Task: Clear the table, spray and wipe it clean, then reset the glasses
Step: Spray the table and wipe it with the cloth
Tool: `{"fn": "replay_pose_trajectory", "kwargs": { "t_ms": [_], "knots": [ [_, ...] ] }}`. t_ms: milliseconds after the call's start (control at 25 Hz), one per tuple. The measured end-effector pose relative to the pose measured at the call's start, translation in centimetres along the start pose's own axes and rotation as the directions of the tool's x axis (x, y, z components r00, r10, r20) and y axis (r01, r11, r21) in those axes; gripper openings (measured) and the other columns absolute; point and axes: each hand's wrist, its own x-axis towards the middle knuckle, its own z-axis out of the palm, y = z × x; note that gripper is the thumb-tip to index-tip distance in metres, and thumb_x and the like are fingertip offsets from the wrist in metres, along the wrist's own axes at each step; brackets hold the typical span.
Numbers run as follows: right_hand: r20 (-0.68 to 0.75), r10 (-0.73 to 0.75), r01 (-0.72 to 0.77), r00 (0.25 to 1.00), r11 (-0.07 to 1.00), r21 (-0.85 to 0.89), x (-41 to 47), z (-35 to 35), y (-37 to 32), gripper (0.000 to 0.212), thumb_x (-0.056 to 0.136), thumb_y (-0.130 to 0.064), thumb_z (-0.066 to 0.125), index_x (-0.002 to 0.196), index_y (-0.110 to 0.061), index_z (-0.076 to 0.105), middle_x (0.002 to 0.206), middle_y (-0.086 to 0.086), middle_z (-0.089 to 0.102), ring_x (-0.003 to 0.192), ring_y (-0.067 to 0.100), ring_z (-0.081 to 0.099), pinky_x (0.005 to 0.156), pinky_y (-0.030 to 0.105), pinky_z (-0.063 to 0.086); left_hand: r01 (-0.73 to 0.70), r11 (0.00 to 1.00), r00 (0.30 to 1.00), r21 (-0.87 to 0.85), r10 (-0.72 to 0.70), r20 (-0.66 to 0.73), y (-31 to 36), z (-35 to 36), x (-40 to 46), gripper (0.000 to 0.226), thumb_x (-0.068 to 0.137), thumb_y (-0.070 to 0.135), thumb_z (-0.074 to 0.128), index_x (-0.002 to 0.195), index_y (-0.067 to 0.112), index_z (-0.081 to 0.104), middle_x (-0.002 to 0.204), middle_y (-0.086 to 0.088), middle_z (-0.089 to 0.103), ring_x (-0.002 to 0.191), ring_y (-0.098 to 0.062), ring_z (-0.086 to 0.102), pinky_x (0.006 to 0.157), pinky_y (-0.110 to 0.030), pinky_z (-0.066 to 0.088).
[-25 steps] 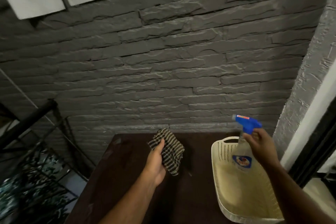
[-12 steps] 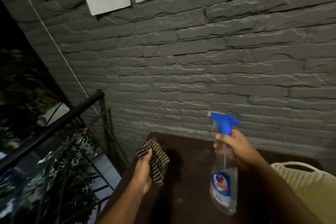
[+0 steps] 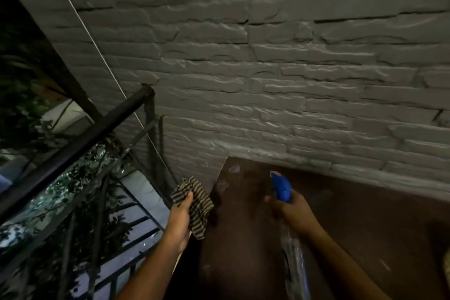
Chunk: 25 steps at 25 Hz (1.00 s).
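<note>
A dark brown table stands against a grey stone wall. My right hand grips a clear spray bottle with a blue trigger head, held low over the table's left part with the nozzle toward the far left corner. My left hand holds a crumpled striped cloth just off the table's left edge. No glasses show in this view.
The grey stone wall runs right behind the table. A black metal railing with foliage beyond it stands close on the left. A sliver of the cream basket shows at the right edge.
The view has swung left and down. My right hand has carried the bottle from the basket over to the table's left part and tipped it. The cloth hand now sits beside the left edge.
</note>
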Motion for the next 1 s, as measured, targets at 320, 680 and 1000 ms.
{"fn": "replay_pose_trajectory", "kwargs": {
  "t_ms": [320,680,1000],
  "knots": [
    [-0.045,0.119,-0.125,0.992,0.979,-0.164,2.3,4.9,-0.4,0.013,0.078,-0.003,0.067,0.090,-0.002,0.064,0.062,0.008,0.061,0.048,0.017,0.056,0.048,0.028,0.047,0.056,0.996,0.998,0.073,-0.056,0.000,-0.5,-4.8,2.4,0.041,0.095,0.036,0.057,0.127,0.010,0.060,0.117,-0.007,0.070,0.109,-0.025,0.065,0.103,-0.046,0.046],
    [-0.145,0.051,-0.079,0.988,0.979,-0.188,2.7,4.0,-0.8,0.014,0.077,-0.008,0.069,0.081,-0.016,0.058,0.062,0.006,0.061,0.049,0.019,0.057,0.052,0.031,0.048,0.080,0.996,0.988,0.035,-0.084,0.131,0.5,0.6,1.3,0.031,0.099,0.028,0.052,0.121,0.009,0.062,0.116,-0.011,0.069,0.108,-0.025,0.066,0.088,-0.036,0.052],
    [-0.253,0.100,-0.142,0.962,0.978,-0.153,1.7,0.9,0.8,0.018,0.080,-0.008,0.067,0.093,-0.014,0.056,0.069,0.010,0.061,0.055,0.023,0.059,0.058,0.038,0.053,0.065,0.997,0.989,0.050,-0.071,0.128,0.6,-0.2,1.4,0.037,0.098,0.028,0.053,0.126,0.005,0.060,0.117,-0.012,0.069,0.108,-0.026,0.066,0.088,-0.036,0.053]
  ]
}}
